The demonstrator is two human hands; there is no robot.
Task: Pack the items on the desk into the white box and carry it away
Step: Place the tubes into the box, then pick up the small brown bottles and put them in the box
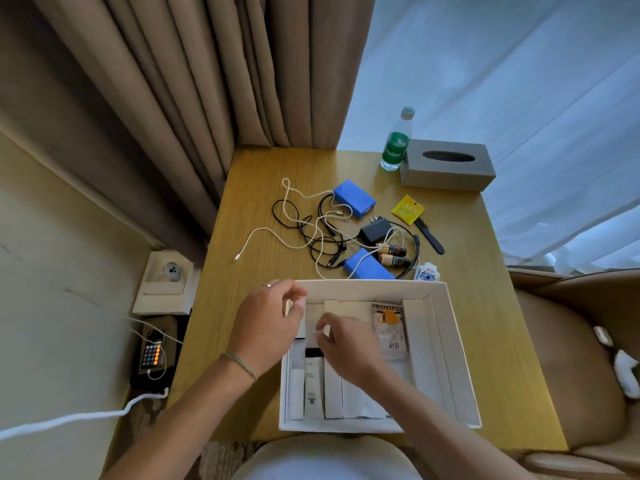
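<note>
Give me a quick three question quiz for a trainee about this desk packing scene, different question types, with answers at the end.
1. True or false: the white box is closed.
2. Multiple choice: what stands beside the grey tissue box? A) a mug B) a green-labelled bottle C) a lamp
3. Fill in: how many blue packs lie among the cables behind the box? ____

Key:
1. False. It is open, with the left hand and right hand over its contents.
2. B.
3. Two: one farther back, one close to the box's far wall.
</note>
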